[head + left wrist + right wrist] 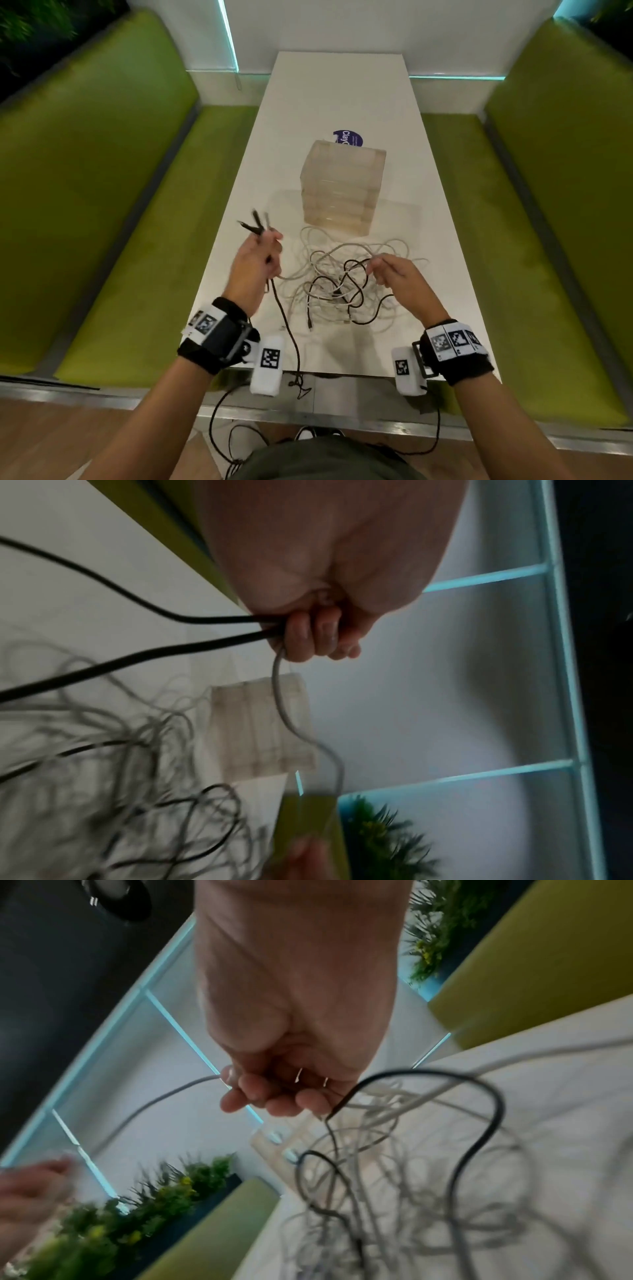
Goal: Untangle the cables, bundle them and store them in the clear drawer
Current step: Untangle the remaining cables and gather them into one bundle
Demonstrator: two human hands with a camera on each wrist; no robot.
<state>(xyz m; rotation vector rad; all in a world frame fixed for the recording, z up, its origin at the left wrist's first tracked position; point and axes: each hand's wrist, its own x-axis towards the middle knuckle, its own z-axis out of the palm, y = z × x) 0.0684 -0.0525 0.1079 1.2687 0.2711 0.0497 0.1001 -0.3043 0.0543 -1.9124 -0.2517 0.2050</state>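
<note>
Hands: left (255, 262), right (399, 277) grip thin cords; tangled cables (342, 284) loop beside clear drawer (340, 186).

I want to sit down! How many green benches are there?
2: the left bench on the left of the table, the right bench on its right. None seem hidden.

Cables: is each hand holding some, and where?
Yes. The left hand grips black cables and a grey one near their plug ends. The right hand pinches a grey cable mid-length above the tangle.
</note>
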